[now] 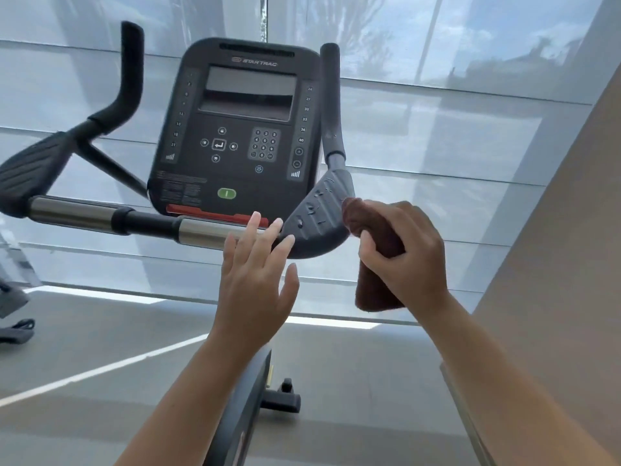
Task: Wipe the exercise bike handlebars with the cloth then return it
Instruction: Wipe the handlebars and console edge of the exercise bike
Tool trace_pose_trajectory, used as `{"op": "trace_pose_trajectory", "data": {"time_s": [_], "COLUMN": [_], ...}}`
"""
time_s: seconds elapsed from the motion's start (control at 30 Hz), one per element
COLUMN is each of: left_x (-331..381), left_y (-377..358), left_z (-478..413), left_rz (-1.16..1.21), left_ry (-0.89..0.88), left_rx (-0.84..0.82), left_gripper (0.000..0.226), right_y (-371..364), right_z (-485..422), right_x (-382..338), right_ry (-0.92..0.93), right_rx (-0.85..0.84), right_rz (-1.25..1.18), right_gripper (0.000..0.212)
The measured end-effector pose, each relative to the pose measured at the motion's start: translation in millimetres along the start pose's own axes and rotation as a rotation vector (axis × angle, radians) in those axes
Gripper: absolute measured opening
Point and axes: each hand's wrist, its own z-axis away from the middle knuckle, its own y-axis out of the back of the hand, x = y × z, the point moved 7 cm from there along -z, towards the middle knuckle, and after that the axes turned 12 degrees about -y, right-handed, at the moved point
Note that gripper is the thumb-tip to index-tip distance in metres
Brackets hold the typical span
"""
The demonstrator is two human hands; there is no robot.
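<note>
The exercise bike's handlebars (100,215) run across the middle, a black and chrome bar with a grey elbow pad at each end and upright black grips. The right pad (319,216) has water drops on it. My right hand (406,253) is shut on a rolled brown cloth (376,290), whose top end touches the right edge of that pad. My left hand (257,274) hovers open, fingers spread, just in front of the chrome bar and the pad's left edge, holding nothing.
The black console (238,129) stands between the upright grips. Shaded windows (437,129) fill the background. A beige wall (571,230) rises at the right. The bike's frame and base foot (279,398) are below on the grey floor. Another machine's part (13,317) shows at the far left.
</note>
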Motion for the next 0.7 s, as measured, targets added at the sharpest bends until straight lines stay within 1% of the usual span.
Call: {"op": "trace_pose_trajectory", "data": {"time_s": [0.13,0.17,0.2,0.23,0.3,0.33,0.37,0.4,0.5,0.57,0.6,0.63,0.7], "left_x": [-29,-34,-39,-44,-52,-55,-57,-59,-60,-61,-62,-63,-65], "left_y": [-10,-12,-14,-16,-19,-21,-22,-22,-22,-22,-22,-22,-22], "left_z": [-8,-10,-11,-12,-11,-9,-7,-6,-5,-4,-4,-4,-4], "left_rz": [0.008,0.005,-0.006,-0.022,-0.048,-0.052,-0.054,-0.056,-0.058,-0.062,-0.066,-0.069,-0.074], "left_ry": [0.038,0.045,0.050,0.056,0.073,0.076,0.072,0.063,0.048,0.032,0.021,0.011,-0.003], "left_rx": [0.003,0.005,0.007,0.008,0.001,-0.003,-0.005,-0.002,0.019,0.041,0.052,0.059,0.056], "left_gripper": [0.040,0.040,0.040,0.040,0.041,0.042,0.043,0.043,0.042,0.040,0.039,0.039,0.038], "right_y": [-23,-32,-47,-67,-108,-120,-124,-123,-114,-111,-110,-110,-110], "right_z": [-66,-78,-83,-82,-61,-51,-46,-44,-37,-23,-16,-14,-30], "right_x": [-17,-20,-23,-24,-16,-10,-7,-7,-14,-23,-26,-28,-20], "right_ry": [0.180,0.208,0.226,0.230,0.205,0.189,0.174,0.166,0.159,0.164,0.182,0.212,0.238], "right_rx": [-0.014,-0.068,-0.184,-0.345,-0.664,-0.734,-0.739,-0.707,-0.563,-0.444,-0.415,-0.427,-0.517], "right_rz": [0.081,0.087,0.095,0.118,0.264,0.338,0.365,0.351,0.277,0.278,0.280,0.271,0.242], "right_gripper": [0.030,0.032,0.035,0.037,0.041,0.041,0.039,0.036,0.034,0.034,0.033,0.031,0.030]}}
